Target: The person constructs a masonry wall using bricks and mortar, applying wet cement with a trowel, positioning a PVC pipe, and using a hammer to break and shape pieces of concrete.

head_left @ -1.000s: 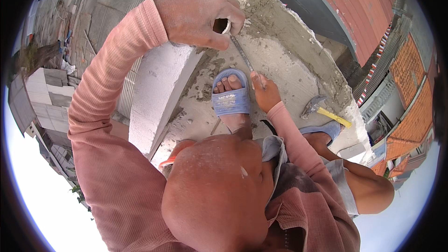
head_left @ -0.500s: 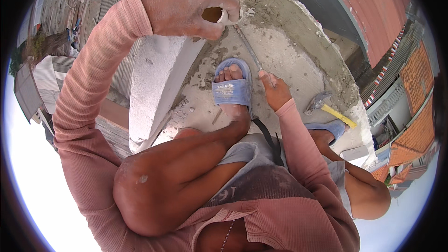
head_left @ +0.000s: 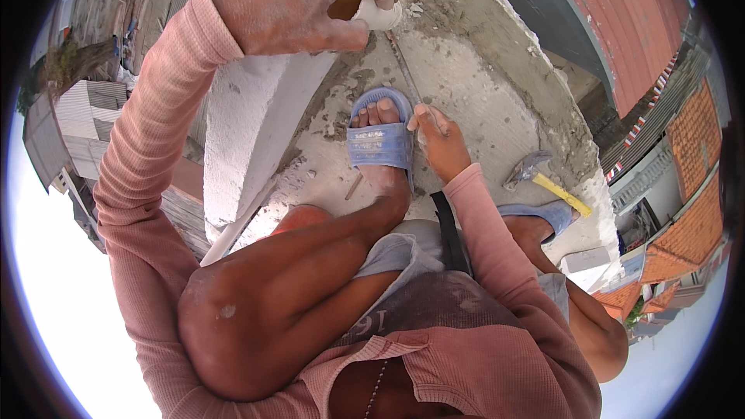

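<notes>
At the top, my left hand (head_left: 291, 12) has thumb and fingers curled round a small white rounded piece (head_left: 379, 15), which looks like plaster or pipe; its exact kind I cannot tell. My right hand (head_left: 441, 143), to the right of my sandalled foot, grips a thin metal rod (head_left: 403, 66). The rod slants up and left, and its far end reaches the white piece; whether it goes inside is hidden. Below and right of that hand, a hammer (head_left: 560, 192) with a yellow handle lies on the concrete.
I squat on a rough concrete ledge (head_left: 481, 101) strewn with crumbs. Blue sandals (head_left: 380, 144) are on my feet. A pale block wall (head_left: 252, 128) rises on the left, and a strip of grey mortar (head_left: 466, 12) runs along the far edge. Beyond the edge are roofs (head_left: 691, 186) below.
My right hand has shifted slightly up and left along with the rod. My left hand has moved a little left and up, still holding the white piece. The hammer lies where it was.
</notes>
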Motion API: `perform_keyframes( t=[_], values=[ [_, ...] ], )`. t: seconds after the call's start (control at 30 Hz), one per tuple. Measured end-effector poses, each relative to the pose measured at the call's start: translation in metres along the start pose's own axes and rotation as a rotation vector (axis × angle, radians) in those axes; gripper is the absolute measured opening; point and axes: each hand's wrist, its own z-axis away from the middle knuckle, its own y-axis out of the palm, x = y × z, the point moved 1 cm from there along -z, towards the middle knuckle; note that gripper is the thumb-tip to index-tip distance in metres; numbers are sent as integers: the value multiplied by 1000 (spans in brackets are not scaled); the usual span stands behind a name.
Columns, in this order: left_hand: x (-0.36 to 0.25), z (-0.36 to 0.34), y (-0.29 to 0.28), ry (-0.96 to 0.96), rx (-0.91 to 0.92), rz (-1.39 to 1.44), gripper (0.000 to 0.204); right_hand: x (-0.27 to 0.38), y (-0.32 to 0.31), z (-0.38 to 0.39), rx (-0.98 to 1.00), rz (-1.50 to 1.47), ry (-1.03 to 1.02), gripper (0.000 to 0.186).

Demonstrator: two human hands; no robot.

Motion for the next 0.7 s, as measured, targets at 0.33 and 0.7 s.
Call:
perform_keyframes(
  t=[0.33, 0.7],
  values=[
    [-17, -1, -3, -236, 0, 34, 41, 1, -8, 15, 56, 146, 11, 42],
    [-20, 14, 17, -237, -165, -312, 43, 32, 15, -11, 95, -122, 116, 31]
  ],
)
